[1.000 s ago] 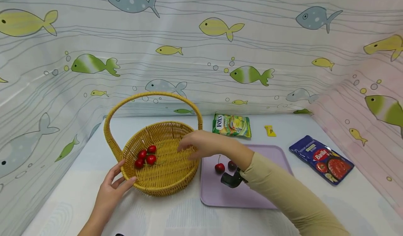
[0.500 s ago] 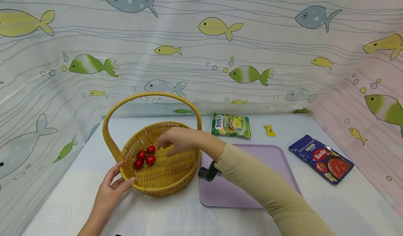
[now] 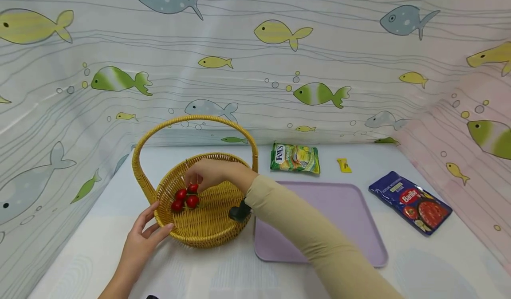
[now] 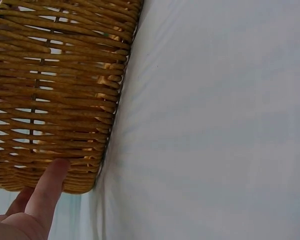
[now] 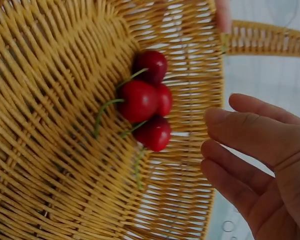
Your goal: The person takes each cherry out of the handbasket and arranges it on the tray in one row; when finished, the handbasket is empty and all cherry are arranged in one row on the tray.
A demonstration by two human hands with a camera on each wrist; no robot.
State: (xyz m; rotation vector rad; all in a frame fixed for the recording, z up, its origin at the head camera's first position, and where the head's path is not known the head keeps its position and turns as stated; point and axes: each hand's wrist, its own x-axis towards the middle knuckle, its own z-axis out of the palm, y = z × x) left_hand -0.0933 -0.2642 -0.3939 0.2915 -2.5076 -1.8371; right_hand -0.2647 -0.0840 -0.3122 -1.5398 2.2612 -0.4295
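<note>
Biggest is the wicker basket [image 3: 199, 238], its handle [image 3: 197, 117] arching overhead; we judge it light and stiff, with a little spring in the weave, and best held by that handle or the thick rim. Taking it as our clock centre in the head view, we find the lilac tray [image 3: 327, 212] beside it towards 3 o'clock, the blue pouch [image 3: 411, 202] farther out at 3 and the green packet [image 3: 295, 158] at 2.

The left hand [image 3: 143, 237] rests on the basket's rim at 8 o'clock, thumb and fingers spread apart. The right hand [image 3: 209, 172] is over the inside of the bowl; from its wrist camera we see loosely bent fingers with gaps between them, gripping nothing.

A yellow wrapped sweet [image 3: 344, 165] sits beyond the tray, between 2 and 3 o'clock. Smallest are the 4 cherries [image 5: 142, 101], bunched inside the basket at 9 o'clock. We expect each to be light and smooth enough to slip (real or artificial, we cannot tell). A gentle thumb-and-finger pinch round the body would suit; the thin stems [image 5: 109, 102] look easy to snap.
</note>
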